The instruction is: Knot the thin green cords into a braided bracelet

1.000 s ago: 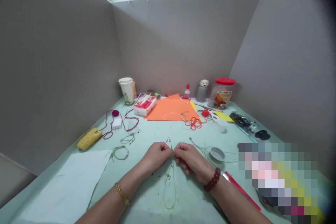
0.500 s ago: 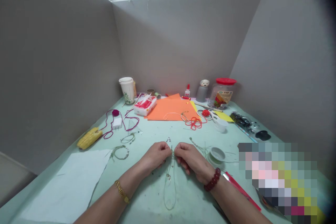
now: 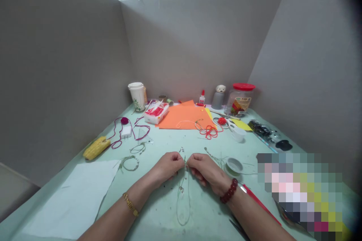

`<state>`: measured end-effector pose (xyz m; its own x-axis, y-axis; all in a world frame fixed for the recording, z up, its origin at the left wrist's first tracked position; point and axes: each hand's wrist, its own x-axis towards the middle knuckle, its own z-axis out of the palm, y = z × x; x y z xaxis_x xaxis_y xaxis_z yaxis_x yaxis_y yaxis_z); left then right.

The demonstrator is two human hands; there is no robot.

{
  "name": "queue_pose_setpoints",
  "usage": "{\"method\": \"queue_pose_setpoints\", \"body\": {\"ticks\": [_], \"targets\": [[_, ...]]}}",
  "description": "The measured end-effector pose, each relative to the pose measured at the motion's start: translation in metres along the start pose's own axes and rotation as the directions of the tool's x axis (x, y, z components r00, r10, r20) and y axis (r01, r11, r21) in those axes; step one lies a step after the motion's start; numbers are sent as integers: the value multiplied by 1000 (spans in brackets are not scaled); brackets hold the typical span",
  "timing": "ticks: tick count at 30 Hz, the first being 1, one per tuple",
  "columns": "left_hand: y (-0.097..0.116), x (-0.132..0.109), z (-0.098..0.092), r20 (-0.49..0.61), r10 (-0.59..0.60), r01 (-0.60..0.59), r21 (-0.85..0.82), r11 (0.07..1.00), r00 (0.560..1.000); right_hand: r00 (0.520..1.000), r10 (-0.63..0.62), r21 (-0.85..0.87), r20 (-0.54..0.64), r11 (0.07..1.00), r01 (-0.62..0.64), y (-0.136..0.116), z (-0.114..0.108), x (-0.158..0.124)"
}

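Head view, grip: left hand (image 3: pixel 169 165) and right hand (image 3: pixel 204 169) both pinched shut on green cord (image 3: pixel 183 225) where they meet.
Head view, cord: looped on table (image 3: pixel 169 140) below the hands, few beads strung.
Head view, progress: probably midway; join unfinished, spool (image 3: pixel 234 165) just beside.

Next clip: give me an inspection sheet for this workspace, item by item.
Surface: mint-green table, specked with small bits near the hands.
Job's things: thin green cord, pinched at its top, loop lying toward the person.
Clutter: orange paper, red-lidded jar, paper cup, corn cob, thread spool, red string, white sheet.
Hands: left hand and right hand, fingers shut on the cord, fingertips meeting.
Cables: magenta lead looped by a white adapter.
Surroundings: grey partition walls on three sides.
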<state>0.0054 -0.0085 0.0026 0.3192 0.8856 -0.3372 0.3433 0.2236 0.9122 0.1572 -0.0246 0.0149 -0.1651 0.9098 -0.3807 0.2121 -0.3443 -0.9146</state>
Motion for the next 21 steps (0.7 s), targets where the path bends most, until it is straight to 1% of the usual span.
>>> {"method": "queue_pose_setpoints", "body": {"ticks": [6, 11, 18, 21], "targets": [[-6, 4, -4, -1, 22, -22, 44, 999, 1000, 1000, 10, 19, 8, 1000, -10, -2, -1, -1], [-5, 3, -3, -9, 20, -20, 46, 999, 1000, 1000, 14, 39, 9, 999, -15, -1, -2, 0], [-6, 3, -2, -10, 31, -30, 44, 999, 999, 1000, 30, 4, 2, 1000, -30, -6, 0, -4], [-6, 3, -1, -12, 41, -41, 38, 998, 999, 999, 33, -30, 7, 999, -32, -4, 1, -3]]}}
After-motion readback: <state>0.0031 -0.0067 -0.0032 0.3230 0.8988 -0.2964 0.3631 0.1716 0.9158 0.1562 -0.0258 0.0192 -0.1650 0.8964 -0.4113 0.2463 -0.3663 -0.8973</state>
